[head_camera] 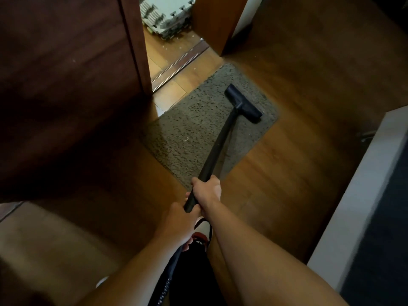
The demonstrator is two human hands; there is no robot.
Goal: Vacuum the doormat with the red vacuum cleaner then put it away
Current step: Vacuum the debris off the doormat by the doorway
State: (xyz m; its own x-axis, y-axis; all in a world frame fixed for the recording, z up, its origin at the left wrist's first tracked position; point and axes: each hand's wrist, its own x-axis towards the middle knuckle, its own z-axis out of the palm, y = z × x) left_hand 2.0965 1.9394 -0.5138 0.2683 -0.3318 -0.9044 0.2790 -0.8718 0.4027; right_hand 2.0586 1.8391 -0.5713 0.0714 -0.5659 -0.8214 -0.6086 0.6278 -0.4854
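Nozzle (242,103) sits flat on the mat's (187,129) far right part. Right hand (206,191) is wrapped round the wand (217,149); left hand (176,224) grips behind it, by the red body (201,237). Best work: slow overlapping strokes leftward, reaching the white speck (185,139) mid-mat.

The room is dim and brownish. Bright light comes in through the doorway (170,40) at twelve o'clock. The door (66,85) at nine o'clock is in dark shadow. The edges look blurry and bent.
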